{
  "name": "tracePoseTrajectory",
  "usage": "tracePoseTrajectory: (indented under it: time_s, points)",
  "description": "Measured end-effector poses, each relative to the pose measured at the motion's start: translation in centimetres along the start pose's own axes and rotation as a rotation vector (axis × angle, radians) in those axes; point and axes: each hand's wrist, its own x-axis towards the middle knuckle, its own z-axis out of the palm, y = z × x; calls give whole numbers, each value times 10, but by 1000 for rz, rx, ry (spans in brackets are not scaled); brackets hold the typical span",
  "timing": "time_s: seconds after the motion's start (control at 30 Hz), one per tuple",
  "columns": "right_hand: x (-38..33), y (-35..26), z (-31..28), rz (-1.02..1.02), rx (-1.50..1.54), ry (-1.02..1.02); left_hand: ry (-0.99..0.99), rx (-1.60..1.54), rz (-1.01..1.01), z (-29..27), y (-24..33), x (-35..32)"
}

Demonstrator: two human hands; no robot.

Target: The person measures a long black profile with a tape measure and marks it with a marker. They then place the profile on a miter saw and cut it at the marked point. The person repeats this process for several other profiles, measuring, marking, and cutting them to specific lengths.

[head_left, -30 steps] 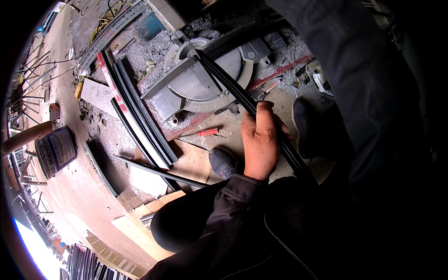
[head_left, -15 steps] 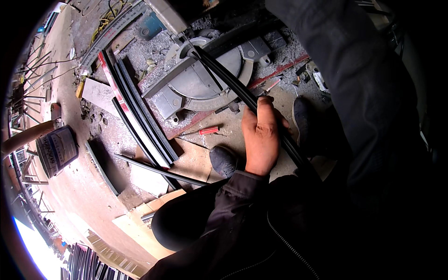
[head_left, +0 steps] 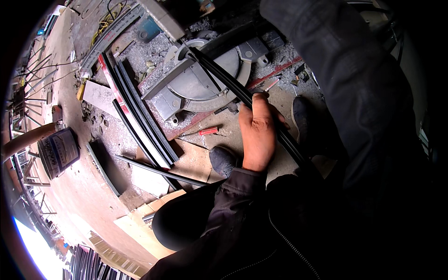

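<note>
Left hand [head_left: 257, 133] lay on a long black profile strip [head_left: 233, 86], fingers curled over it, grasping it about midway along its visible length. The strip ran diagonally from the round grey saw table [head_left: 196, 84] at the upper centre of the floor area down toward the person's lap, passing under the hand. Its far end rested on the saw table, touching the surface near the table's upper rim.

Right hand not in view; only a dark sleeve [head_left: 354, 93] crossed the right side of the frame, so its grip could not be told.

A dark shoe [head_left: 223, 161] sat just beside the left wrist, and a second dark shoe [head_left: 303, 123] lay just right of the strip.

A red-handled screwdriver [head_left: 205, 132] lay on the dusty floor [head_left: 93, 196] between the saw table's base and the nearer shoe, apart from the hand.

A bundle of black profiles [head_left: 140, 116] lay left of the saw table, side by side, with a red-and-white strip along their left edge. One single black bar [head_left: 158, 171] lay across the floor below the bundle, over pale board offcuts [head_left: 149, 179].

A dark tin can [head_left: 58, 151] stood at the left edge of the floor. Metal chips and debris were scattered around the saw base.
</note>
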Motion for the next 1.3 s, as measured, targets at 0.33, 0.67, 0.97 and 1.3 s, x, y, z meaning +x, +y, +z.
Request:
tracePoseTrajectory:
  time_s: [0.33, 0.67, 0.97, 1.3]
  points:
    - [-9, -12, 6, 78, 41, 40, -76, -45, -54, 12, -10, 1]
    - [29, -5, -2, 63, -152, 84, -174, -101, -157, 27, -51, -21]
    - [40, 16, 15, -120, -203, 173, -67, -237, -220, 3, -72, -56]
    - [19, 2, -5, -253, -479, 7, 240, -263, 32, -41, -38, -94]
